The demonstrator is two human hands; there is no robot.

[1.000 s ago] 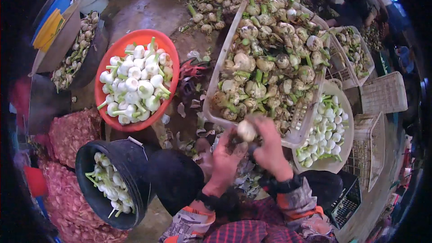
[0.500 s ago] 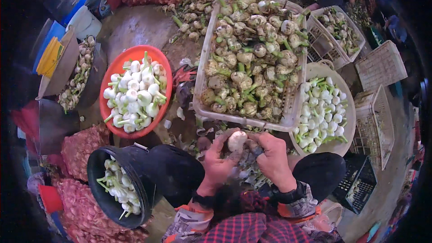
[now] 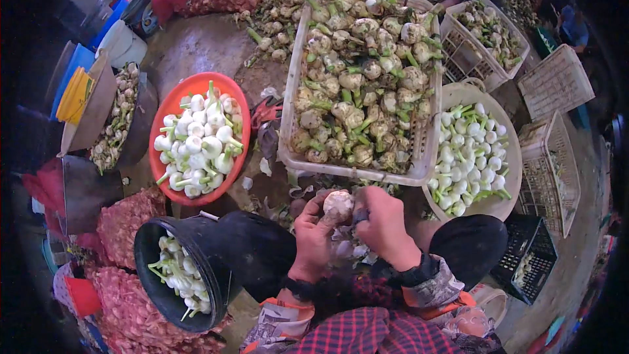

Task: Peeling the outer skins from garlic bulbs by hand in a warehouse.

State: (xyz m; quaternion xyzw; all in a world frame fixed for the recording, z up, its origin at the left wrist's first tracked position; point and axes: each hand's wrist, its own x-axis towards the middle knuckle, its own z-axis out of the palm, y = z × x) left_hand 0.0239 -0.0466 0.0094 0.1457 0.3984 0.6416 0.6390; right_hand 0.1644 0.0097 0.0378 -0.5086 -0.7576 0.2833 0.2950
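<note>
Between the thumb and fingers of my left hand (image 3: pixel 310 239) is a whitish garlic bulb (image 3: pixel 339 205), raised over my lap. Beside the bulb, my right hand (image 3: pixel 388 228) is closed, its thumb and fingertips at the bulb's right side; whatever they pinch is too small and dark to make out. Just beyond both hands stands a white plastic crate (image 3: pixel 357 176) heaped with unpeeled, soil-stained garlic bulbs (image 3: pixel 350 115). Loose peelings (image 3: pixel 347 249) lie below my hands.
Clean white bulbs fill an orange-red basin (image 3: pixel 157 164) at left, a pale round basin (image 3: pixel 514 164) at right and a tilted black bucket (image 3: pixel 216 288) near my left leg. Net sacks of bulbs (image 3: pixel 141 295) lie at lower left. More crates (image 3: pixel 557 82) stand at right.
My right hand has moved left and up, closer to the bulb. The bulb sits slightly further left in view and shows a rougher, paler face. My left hand keeps its hold.
</note>
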